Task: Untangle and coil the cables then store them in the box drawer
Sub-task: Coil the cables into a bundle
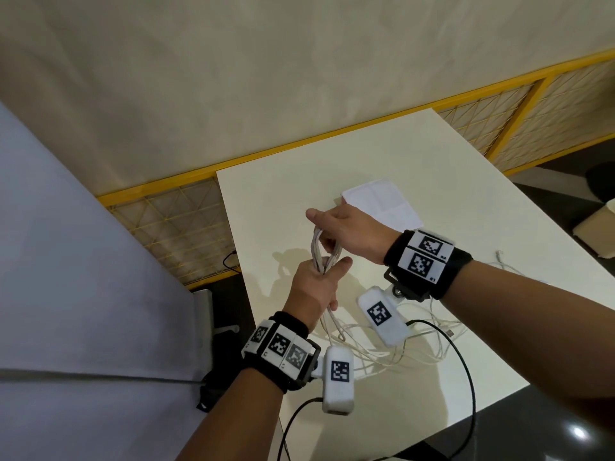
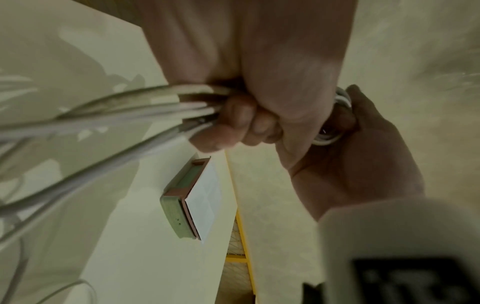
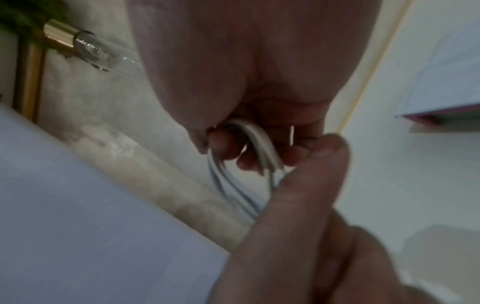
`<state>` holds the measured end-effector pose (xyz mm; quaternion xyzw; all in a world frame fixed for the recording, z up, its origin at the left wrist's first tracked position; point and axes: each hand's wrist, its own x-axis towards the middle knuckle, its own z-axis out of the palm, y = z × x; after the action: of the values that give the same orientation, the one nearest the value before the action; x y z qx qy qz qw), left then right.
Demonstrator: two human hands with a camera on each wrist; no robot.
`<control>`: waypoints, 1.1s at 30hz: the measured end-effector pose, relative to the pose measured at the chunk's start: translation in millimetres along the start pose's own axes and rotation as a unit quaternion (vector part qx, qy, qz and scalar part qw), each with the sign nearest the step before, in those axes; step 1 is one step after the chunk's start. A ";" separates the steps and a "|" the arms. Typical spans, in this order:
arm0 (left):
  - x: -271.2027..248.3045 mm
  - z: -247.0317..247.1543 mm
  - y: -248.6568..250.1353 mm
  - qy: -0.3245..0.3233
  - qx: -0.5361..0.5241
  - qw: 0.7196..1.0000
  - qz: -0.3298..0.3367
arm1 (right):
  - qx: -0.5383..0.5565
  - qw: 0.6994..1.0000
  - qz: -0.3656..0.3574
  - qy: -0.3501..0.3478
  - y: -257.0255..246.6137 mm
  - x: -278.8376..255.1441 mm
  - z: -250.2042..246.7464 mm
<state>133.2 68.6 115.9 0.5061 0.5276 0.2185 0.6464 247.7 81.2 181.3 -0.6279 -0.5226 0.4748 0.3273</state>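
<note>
Several white cable strands (image 1: 321,251) looped, bunched between both hands.

White table (image 1: 466,201) beside yellow mesh railing (image 1: 173,221); black cord (image 1: 466,367) trails over table's near edge.

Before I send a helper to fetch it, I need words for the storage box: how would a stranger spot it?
Look at the white table, toward its far side, beyond the two hands. The box lies flat there, white-topped with a green body and a brownish band beneath the lid. Unlike the loose white cables nearby, it is rigid and rectangular.
</note>
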 end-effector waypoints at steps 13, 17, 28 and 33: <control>7.3 -15.1 1.8 0.115 -0.106 0.988 0.006 | 0.144 0.934 0.119 -0.304 82.8 -22.2 24.4; 9.4 -16.3 7.4 0.107 -0.139 0.984 0.001 | 0.036 0.935 0.095 -0.340 89.6 -26.0 47.7; 15.6 -25.4 -6.1 0.134 -0.072 0.988 0.002 | -0.034 0.957 0.156 -0.242 92.3 -36.2 25.2; 18.4 -28.2 -15.0 0.120 -0.053 0.990 0.046 | -0.274 0.948 0.015 -0.163 82.5 -36.6 11.1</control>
<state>110.4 89.7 96.1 0.4647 0.5656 0.3347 0.5934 265.7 25.1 112.0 -0.6156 -0.6690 0.4139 0.0458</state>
